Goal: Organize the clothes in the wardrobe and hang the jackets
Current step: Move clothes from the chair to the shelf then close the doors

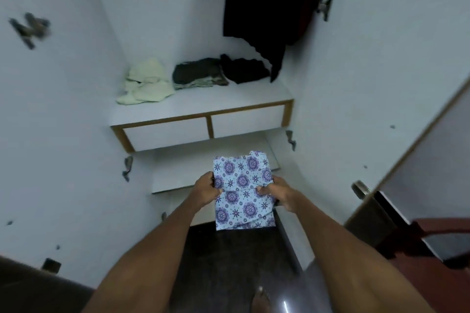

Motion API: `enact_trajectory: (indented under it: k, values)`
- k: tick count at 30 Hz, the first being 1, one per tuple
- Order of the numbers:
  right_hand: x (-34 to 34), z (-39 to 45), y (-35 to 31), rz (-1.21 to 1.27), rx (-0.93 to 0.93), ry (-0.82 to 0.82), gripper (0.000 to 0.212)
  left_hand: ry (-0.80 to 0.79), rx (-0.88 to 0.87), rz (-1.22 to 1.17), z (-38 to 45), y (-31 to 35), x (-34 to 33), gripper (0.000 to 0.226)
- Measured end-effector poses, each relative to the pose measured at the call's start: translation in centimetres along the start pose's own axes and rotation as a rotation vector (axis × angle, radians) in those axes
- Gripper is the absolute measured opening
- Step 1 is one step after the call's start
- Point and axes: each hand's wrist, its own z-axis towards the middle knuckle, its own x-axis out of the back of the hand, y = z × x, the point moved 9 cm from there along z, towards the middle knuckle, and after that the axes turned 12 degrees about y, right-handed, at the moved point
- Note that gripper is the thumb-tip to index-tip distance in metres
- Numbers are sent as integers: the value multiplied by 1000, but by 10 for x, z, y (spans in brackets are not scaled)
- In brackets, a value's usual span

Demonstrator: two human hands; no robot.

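I hold a folded light-blue cloth with purple flower prints (243, 192) in front of the open white wardrobe, over its lower shelf (178, 175). My left hand (206, 189) grips its left edge and my right hand (278, 194) grips its right edge. On the upper shelf (203, 104) lie a pale green crumpled garment (146, 82), a dark grey-green folded pile (199, 73) and a black garment (244, 68). A dark jacket (264, 2) with a red one behind it hangs at the top right.
Two white drawers (206, 127) sit under the upper shelf. The wardrobe doors stand open at left (50, 122) and right (381, 84). A dark chair or furniture piece (419, 241) is at the right. My foot (260, 298) stands on the dark floor.
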Motion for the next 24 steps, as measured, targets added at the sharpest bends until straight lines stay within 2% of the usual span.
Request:
enact_trajectory:
  k: [1,2,4,5,6,7,11,15,20,24]
  values:
    - [-2,2,6,-36,-8,9,32,10,13,7,-4,2,3,25]
    - [-24,21,-28,-51,26,-34,31,73,8,-5,15,2,34,26]
    - [-30,30,-44,-52,69,-37,32,73,-2,-15,23,6,45,28]
    - [-64,62,-96,-60,137,-93,35,167,3,-37,54,6,91,29]
    - [-69,66,-100,-62,149,-98,38,163,28,-39,56,2,95,31]
    - [-87,88,-137,-42,165,-123,40,223,37,-105,80,7,125,34]
    - [-136,131,-211,32,164,-239,36,405,38,-172,131,18,188,35]
    - [-175,165,-263,105,173,-271,29,525,58,-195,172,10,228,46]
    - [-207,190,-315,101,189,-310,26,613,63,-174,218,6,268,48]
    - [-242,226,-361,101,191,-325,29,678,46,-157,261,5,305,53]
